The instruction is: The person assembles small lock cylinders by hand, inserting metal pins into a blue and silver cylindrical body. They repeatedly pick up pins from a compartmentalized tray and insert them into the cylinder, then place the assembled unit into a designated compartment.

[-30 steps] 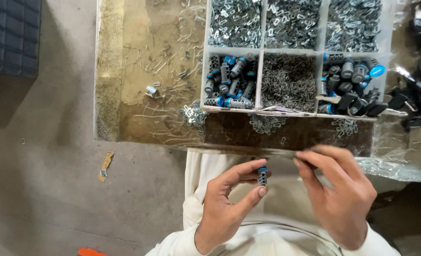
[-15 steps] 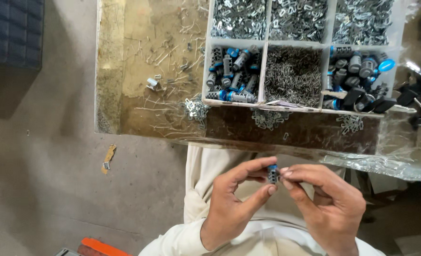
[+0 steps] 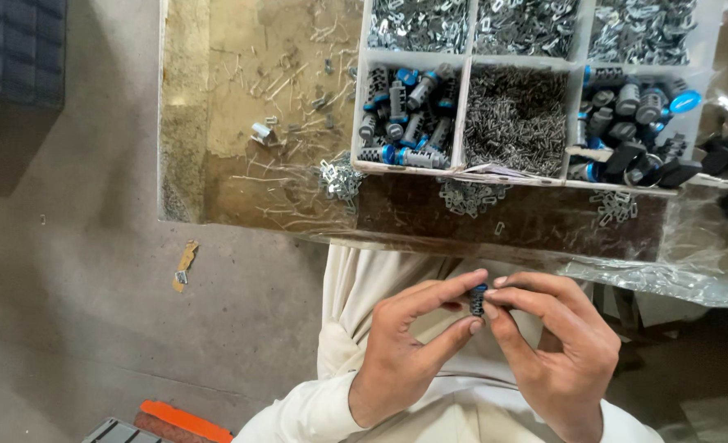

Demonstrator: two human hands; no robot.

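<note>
Since the frame half a second ago the view has barely shifted, and the two hands, low in the centre of the frame, remain drawn together. The scuffed wooden worktop point(image 3: 241, 123) fills the upper frame, carrying a white compartmented tray point(image 3: 462, 115) of shiny metal clips, fine pins and blue-capped cylinders. The left hand point(image 3: 405, 344) and right hand point(image 3: 561, 344) each keep a fingertip grip closed on one small dark ribbed cylinder point(image 3: 478, 299) with a blue end.
</note>
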